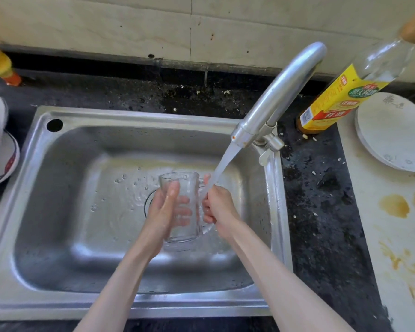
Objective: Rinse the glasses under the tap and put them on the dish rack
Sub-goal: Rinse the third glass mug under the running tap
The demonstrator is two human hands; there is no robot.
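Two bare forearms reach in from the near edge over a rectangular stainless-steel sink, its brushed basin dotted with water drops. Above the round drain the left hand cups the smooth side of a clear glass mug, thumb curled against the near wall and fingers wrapped behind, seen pale through the glass. The right hand grips the mug's thick curved handle, fingers closed round it. The mug is held slightly tilted, mouth away from the person, above the basin floor. A white stream of water falls from the spout onto the right hand just beside the rim; whether any enters the mug is hard to tell. The tap is a matte metal tube arched from the sink's far right corner. The desk around it is dark speckled stone, wet and littered with pale crumbs. Right of it lie a stained white board and a round white plate. A yellow-labelled bottle leans behind the tap. Stacked bowls sit at left, before a cream tiled wall.
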